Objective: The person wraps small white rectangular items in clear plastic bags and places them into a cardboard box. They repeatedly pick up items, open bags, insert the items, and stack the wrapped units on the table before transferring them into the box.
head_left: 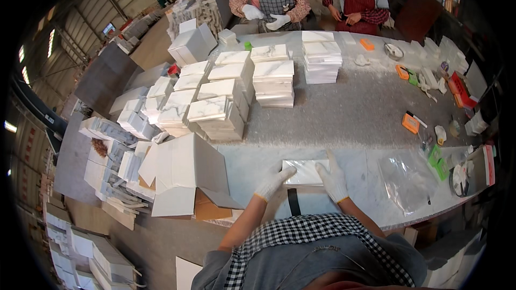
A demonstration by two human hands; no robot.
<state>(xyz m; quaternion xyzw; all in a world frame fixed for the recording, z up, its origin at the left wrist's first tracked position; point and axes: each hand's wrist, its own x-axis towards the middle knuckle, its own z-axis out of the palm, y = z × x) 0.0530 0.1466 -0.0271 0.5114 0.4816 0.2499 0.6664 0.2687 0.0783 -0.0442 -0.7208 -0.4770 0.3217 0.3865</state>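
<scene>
On the grey bench (355,113), your left hand (273,181) and right hand (332,178) press a bagged white tile (305,172), fingers spread flat; tile stacks (236,91) stand at eleven o'clock.

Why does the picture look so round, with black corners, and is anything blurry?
Head view: a fisheye lens bends the table edge and blackens the corners. Even daylight, soft shadows. The gloved left hand and right hand on the wrapped tile are fairly sharp; things near the rim smear.

Small items (430,83) at table's far end unidentifiable
</scene>
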